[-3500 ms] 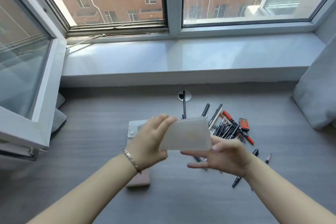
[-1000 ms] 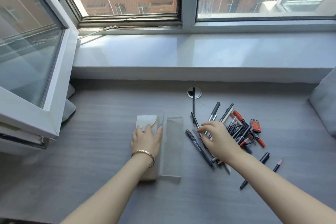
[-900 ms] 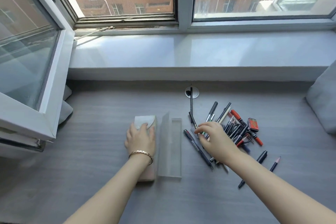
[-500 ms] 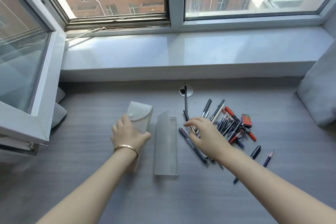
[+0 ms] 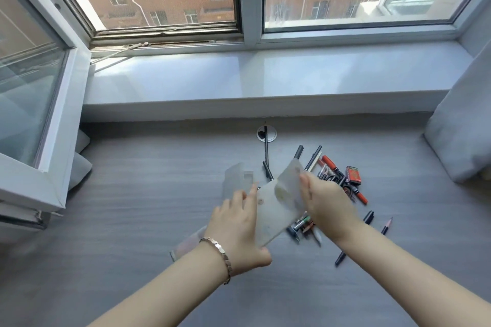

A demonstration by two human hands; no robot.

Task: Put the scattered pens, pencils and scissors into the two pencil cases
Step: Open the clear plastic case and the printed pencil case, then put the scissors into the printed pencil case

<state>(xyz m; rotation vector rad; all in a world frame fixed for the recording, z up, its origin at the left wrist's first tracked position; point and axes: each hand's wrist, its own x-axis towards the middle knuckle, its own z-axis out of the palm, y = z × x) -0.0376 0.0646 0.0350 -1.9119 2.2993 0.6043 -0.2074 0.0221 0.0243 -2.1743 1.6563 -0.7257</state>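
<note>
pencil cases come first: a clear box case [image 5: 237, 182] rests on the bench toward its middle, blurred, partly behind the left hand [image 5: 237, 231]. that hand and the right hand [image 5: 325, 206] both clamp a frosted pouch case [image 5: 279, 204], lifted above the bench and tilted. right of them the pens and pencils [image 5: 335, 180] lie heaped near the bench's back edge, one pencil [image 5: 386, 225] apart.

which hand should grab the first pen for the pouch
Right. The right hand is on the pouch's flap end, directly over the pen pile. The left hand supports the pouch's lower end, farther from the pens, so it should keep its grip.
</note>
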